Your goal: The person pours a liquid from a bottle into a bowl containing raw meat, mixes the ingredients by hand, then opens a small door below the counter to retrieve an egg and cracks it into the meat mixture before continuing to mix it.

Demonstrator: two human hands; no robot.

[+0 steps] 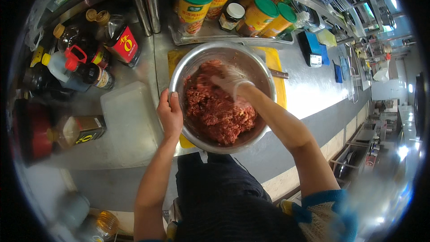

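Note:
A large stainless steel bowl (263,74) holds a mass of red minced meat (225,124). My left hand (170,116) grips the bowl's left rim, thumb on top. Inside the bowl, my right hand (230,80) is in the meat, blurred by motion. It wears a clear plastic glove, loose at the wrist. Its fingertips are not distinct, so whether they close on any meat is unclear. Under the bowl lies a yellow cutting board (277,60). A brown handle (279,74) sticks out from behind the bowl on the right.
Sauce bottles (122,45) crowd the steel counter at the left, near a translucent plastic tray or lid (129,117). Behind the bowl, a metal tray (231,40) carries several green-lidded canisters (195,8) and a white-capped jar (232,16). A blue box (310,48) stands farther right, below a shelf.

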